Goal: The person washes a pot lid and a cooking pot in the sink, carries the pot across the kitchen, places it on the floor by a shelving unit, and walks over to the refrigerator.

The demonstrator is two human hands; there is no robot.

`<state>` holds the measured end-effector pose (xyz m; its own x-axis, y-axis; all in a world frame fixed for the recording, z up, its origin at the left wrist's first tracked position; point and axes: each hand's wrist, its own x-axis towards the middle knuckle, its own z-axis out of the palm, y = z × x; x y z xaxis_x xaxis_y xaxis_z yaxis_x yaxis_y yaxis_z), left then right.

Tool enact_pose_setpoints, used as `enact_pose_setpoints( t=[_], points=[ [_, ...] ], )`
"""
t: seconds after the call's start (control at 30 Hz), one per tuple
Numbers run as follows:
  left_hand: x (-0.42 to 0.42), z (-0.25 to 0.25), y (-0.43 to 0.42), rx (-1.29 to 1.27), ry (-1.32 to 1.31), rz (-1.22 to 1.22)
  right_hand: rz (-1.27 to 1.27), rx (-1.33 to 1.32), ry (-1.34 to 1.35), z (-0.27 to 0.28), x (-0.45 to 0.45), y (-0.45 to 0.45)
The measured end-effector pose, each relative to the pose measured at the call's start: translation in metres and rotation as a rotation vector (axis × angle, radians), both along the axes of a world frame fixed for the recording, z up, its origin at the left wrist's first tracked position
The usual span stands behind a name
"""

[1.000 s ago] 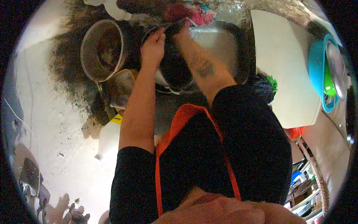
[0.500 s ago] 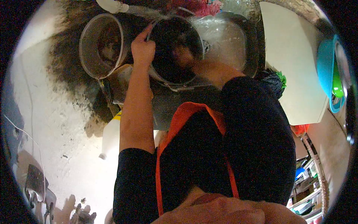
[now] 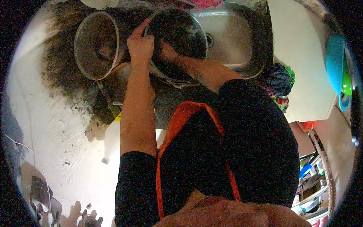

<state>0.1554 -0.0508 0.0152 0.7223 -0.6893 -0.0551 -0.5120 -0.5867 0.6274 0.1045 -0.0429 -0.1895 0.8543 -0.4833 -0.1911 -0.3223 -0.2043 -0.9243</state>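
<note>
Presently, the pot [image 3: 177,28] sits left of the sink basin [image 3: 236,38], mouth facing the camera, oval outline longest fore-and-aft, left hand [image 3: 140,46] clenched at its edge, right hand [image 3: 165,52] inside, grip indeterminable.

Upper centre of frame: pot [image 3: 181,32] at left end of sink [image 3: 234,41], just beside drain [image 3: 209,40]. Upper left: open container [image 3: 87,45], left of pot. Right of sink: flat panel [image 3: 302,72], with bundle [image 3: 280,80] at its near left edge. Far right, beyond panel: tub [image 3: 334,62]. Lower right: shelving [image 3: 314,193]. Left of centre, below open container: jug [image 3: 112,142].
</note>
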Motion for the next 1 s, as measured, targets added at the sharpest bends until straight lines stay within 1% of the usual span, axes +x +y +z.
enact_pose_setpoints(
  t=[0.07, 0.13, 0.2, 0.23, 0.27, 0.33, 0.4, 0.47, 0.57, 0.63, 0.67, 0.73, 0.8, 0.87, 0.93, 1.0],
  points=[
    [-0.002, 0.003, 0.001, -0.001, -0.022, -0.002, 0.098, -0.009, 0.055, -0.004, -0.016, 0.012],
    [-0.005, 0.005, 0.003, -0.042, 0.083, 0.037, -0.034, 0.026, 0.128, -0.006, -0.021, -0.010],
    [-0.004, 0.003, 0.003, -0.054, 0.067, 0.027, -0.172, 0.076, 0.155, -0.009, -0.017, -0.031],
    [-0.003, 0.002, 0.003, -0.072, 0.051, 0.012, -0.152, 0.087, 0.137, -0.017, -0.011, -0.023],
    [0.000, 0.001, 0.002, -0.073, 0.047, 0.007, 0.041, 0.012, 0.074, -0.021, -0.006, 0.003],
    [0.000, -0.001, 0.004, 0.000, -0.070, -0.002, 0.235, -0.055, 0.024, -0.032, -0.011, 0.017],
    [-0.003, -0.001, 0.006, -0.010, -0.026, 0.010, 0.192, -0.007, 0.170, -0.054, -0.020, -0.007],
    [-0.003, 0.002, 0.003, -0.031, -0.006, 0.027, 0.176, 0.006, 0.223, -0.071, -0.004, -0.020],
    [-0.002, 0.004, -0.005, -0.039, 0.021, 0.050, 0.060, -0.160, -0.035, -0.106, 0.024, 0.002],
    [0.003, 0.000, -0.001, 0.043, -0.075, 0.001, 0.283, -0.059, 0.220, -0.060, -0.005, 0.021],
    [0.003, -0.002, 0.001, 0.044, -0.078, 0.002, 0.271, -0.025, 0.218, -0.051, -0.017, 0.019],
    [0.004, -0.006, 0.004, -0.036, -0.094, -0.018, 0.121, -0.026, 0.179, -0.046, -0.024, -0.010],
    [0.007, -0.008, 0.002, -0.059, -0.076, -0.025, 0.061, -0.084, 0.130, -0.048, -0.005, -0.019],
    [0.009, -0.008, -0.002, -0.084, -0.055, -0.046, 0.120, -0.150, 0.044, -0.059, 0.017, 0.005],
    [0.010, -0.005, -0.003, 0.068, -0.143, -0.050, 0.229, -0.112, 0.078, -0.040, -0.002, 0.025],
    [0.005, -0.002, -0.001, 0.027, -0.122, -0.051, 0.174, -0.067, 0.115, -0.030, -0.021, 0.015]
  ],
)
